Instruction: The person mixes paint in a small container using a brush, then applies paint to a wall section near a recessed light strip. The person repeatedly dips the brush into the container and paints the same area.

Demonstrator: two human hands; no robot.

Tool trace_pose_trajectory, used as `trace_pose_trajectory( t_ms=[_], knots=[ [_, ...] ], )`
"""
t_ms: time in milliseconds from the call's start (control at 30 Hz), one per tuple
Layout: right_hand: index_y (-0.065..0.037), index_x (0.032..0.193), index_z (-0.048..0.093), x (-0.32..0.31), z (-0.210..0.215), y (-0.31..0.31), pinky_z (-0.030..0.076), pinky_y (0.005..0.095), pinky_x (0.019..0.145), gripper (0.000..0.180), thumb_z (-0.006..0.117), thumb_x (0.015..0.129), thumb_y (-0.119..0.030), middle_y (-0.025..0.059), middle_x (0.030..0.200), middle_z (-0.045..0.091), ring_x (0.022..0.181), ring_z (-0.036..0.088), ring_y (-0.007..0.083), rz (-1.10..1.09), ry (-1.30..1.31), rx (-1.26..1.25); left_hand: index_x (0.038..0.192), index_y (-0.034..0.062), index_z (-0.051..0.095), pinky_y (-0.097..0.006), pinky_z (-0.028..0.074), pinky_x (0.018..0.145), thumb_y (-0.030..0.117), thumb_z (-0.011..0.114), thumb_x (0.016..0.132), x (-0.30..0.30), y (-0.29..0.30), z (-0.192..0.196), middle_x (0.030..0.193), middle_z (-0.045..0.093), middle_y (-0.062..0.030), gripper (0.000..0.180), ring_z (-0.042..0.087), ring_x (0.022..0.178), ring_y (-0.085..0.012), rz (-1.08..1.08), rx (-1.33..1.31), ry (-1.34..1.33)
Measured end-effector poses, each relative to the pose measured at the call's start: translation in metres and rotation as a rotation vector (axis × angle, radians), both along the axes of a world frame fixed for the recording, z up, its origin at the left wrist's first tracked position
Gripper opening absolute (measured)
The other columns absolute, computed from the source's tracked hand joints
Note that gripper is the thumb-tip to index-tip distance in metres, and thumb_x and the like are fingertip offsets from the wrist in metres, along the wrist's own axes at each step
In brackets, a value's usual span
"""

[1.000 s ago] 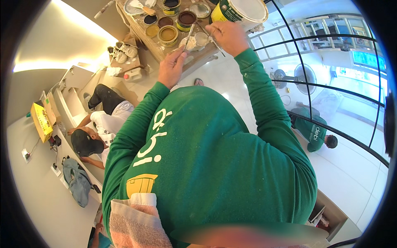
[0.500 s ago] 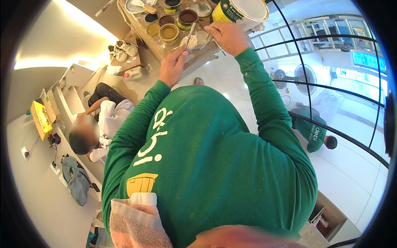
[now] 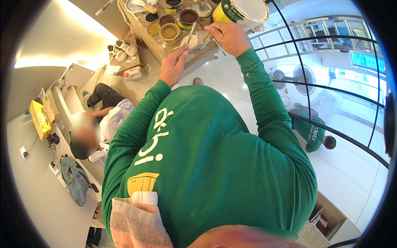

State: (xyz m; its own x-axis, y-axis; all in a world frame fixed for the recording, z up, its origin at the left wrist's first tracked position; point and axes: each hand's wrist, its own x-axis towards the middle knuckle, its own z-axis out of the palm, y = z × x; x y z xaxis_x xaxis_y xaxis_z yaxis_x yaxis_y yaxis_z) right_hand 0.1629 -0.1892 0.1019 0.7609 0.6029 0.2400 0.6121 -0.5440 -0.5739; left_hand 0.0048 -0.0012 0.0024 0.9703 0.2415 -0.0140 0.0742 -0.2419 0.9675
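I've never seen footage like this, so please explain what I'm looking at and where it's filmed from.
There's no machine here: these are a person's bare hands. The picture comes from the left of two wide fisheye cameras on their head, looking down past their green sweatshirt, so straight edges bend. Beyond is a wooden table with open tins, including an ochre one and a reddish-brown one, plus a large tub. The left hand has a slim pale-tipped tool in its grip; the right hand has a thin rod-like tool. I can't tell exactly what either tool is.
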Motion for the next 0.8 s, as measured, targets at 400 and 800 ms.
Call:
trace_pose_trajectory(
  t_ms=[400,800],
  knots=[
    [-0.008,0.103,0.079,0.0007,0.0041,0.0005,0.054,0.0420,0.071,0.031,0.066,0.104,-0.036,0.0142,0.084,0.075,0.078,0.070,0.0350,-0.046,-0.050,-0.129,0.139,0.0053,0.069,-0.037,0.053,0.099,0.034,0.061,0.106,-0.0016,-0.0003,0.0060,0.118,0.078,-0.0141,0.044,0.072,0.108,-0.0263,0.007,-0.030,0.025],
    [-0.004,0.101,0.076,0.0010,0.0030,0.0026,0.053,0.0436,0.069,0.033,0.067,0.104,-0.035,0.0163,0.082,0.073,0.075,0.069,0.0374,-0.062,-0.037,-0.023,0.131,0.0077,0.075,-0.037,0.053,0.100,0.036,0.061,0.107,-0.0007,-0.0010,0.0019,0.125,0.076,-0.0173,0.040,0.072,0.110,-0.0279,0.011,-0.035,0.016]
  ],
)
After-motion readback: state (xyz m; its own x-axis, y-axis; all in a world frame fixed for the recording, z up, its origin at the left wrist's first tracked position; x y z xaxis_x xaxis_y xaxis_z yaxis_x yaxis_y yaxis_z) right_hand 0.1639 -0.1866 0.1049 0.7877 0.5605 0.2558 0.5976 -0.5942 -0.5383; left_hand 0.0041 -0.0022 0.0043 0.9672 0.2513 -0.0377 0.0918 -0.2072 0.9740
